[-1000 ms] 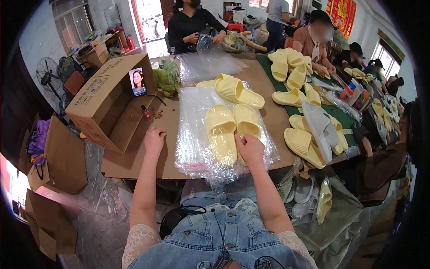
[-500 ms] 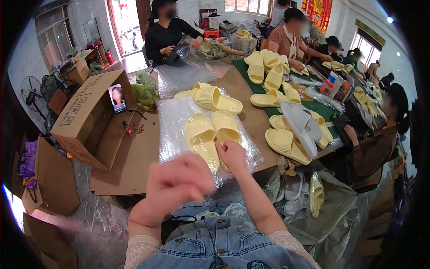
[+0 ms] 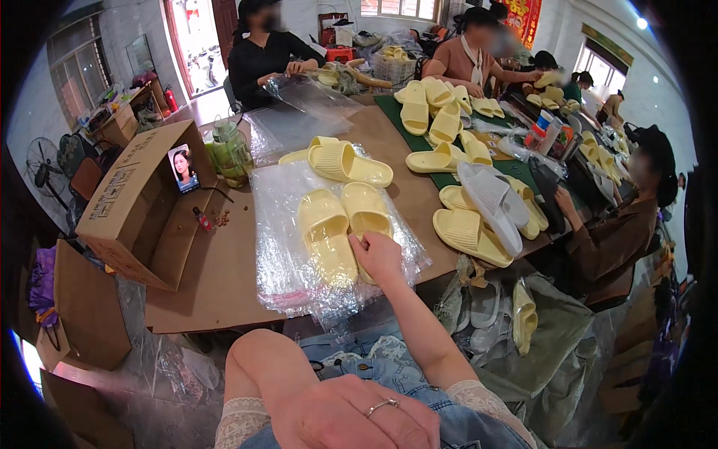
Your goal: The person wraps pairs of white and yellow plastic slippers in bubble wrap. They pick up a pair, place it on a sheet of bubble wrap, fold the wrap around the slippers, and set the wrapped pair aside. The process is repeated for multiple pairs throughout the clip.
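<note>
A pair of pale yellow slippers lies side by side under a glossy clear film on a stack of clear plastic bags. My right hand is closed over the sole of the right-hand slipper, thumb at its inner edge; whether plastic is also pinched there cannot be seen. Low in front of my denim clothing is my left hand, wearing a ring. Its fingers are bent together and their tips are hidden. Another yellow slipper pair rests crosswise at the stack's far edge.
An open cardboard box holding a lit phone stands left, beside a green-filled jar. More yellow slippers and a white slipper pile up on the right. Several people work around the tables; one handles a clear plastic sheet.
My left hand has swung down and toward my body, away from the bags. My right hand stays on the slipper. The view has shifted slightly.
</note>
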A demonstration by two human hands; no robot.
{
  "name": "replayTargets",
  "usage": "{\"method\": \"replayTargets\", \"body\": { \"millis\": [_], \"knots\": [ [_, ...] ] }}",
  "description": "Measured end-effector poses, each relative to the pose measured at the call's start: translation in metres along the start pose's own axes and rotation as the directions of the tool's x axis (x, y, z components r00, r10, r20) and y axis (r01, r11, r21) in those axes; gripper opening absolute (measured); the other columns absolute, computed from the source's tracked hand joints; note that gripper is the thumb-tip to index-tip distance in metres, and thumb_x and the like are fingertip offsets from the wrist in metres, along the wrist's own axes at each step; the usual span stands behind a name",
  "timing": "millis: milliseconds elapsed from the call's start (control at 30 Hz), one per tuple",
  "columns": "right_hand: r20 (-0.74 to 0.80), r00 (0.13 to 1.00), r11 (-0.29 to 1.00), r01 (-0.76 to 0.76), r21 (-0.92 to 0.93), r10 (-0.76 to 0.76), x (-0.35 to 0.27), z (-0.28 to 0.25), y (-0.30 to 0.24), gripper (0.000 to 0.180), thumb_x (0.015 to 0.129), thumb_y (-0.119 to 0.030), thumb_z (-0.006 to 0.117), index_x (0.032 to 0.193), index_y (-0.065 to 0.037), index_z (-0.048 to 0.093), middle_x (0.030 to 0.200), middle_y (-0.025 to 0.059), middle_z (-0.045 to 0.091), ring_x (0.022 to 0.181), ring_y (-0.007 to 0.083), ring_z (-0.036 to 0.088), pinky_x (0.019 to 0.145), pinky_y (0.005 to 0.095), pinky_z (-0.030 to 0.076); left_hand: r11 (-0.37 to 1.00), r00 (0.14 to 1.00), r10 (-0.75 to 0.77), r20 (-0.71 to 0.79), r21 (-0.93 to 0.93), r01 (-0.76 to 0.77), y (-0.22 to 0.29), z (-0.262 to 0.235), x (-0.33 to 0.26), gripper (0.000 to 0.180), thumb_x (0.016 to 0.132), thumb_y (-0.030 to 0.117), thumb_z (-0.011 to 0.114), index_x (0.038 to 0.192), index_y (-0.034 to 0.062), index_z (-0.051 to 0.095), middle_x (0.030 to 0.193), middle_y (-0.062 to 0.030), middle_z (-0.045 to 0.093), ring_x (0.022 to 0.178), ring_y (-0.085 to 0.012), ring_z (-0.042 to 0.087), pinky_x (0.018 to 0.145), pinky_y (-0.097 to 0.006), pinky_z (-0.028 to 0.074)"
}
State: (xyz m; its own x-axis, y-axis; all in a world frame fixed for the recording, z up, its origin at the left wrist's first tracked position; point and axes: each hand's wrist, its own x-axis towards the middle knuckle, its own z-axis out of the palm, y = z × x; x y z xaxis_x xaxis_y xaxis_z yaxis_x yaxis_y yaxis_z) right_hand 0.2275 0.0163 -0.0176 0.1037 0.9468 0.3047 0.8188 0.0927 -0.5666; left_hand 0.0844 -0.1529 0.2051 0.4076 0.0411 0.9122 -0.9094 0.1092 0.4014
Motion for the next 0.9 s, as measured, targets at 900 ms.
{"method": "replayTargets", "body": {
  "millis": [900],
  "knots": [
    [0.049, 0.998, 0.999, -0.025, 0.022, 0.024, -0.002, -0.011, -0.004, 0.05, 0.095, -0.05, 0.056, 0.077, -0.004, 0.067, 0.075, 0.0176, 0.068, 0.072, 0.0378, 0.067, 0.067, 0.0479, 0.053, -0.391, 0.55, 0.314, -0.774, 0.423, 0.818, 0.016, -0.236, -0.262, 0.027, 0.096, 0.014, 0.059, 0.117, 0.002, 0.07, 0.124, -0.0178, 0.068, 0.119, -0.0333, 0.061, 0.105, -0.04, 0.046]
  ]
}}
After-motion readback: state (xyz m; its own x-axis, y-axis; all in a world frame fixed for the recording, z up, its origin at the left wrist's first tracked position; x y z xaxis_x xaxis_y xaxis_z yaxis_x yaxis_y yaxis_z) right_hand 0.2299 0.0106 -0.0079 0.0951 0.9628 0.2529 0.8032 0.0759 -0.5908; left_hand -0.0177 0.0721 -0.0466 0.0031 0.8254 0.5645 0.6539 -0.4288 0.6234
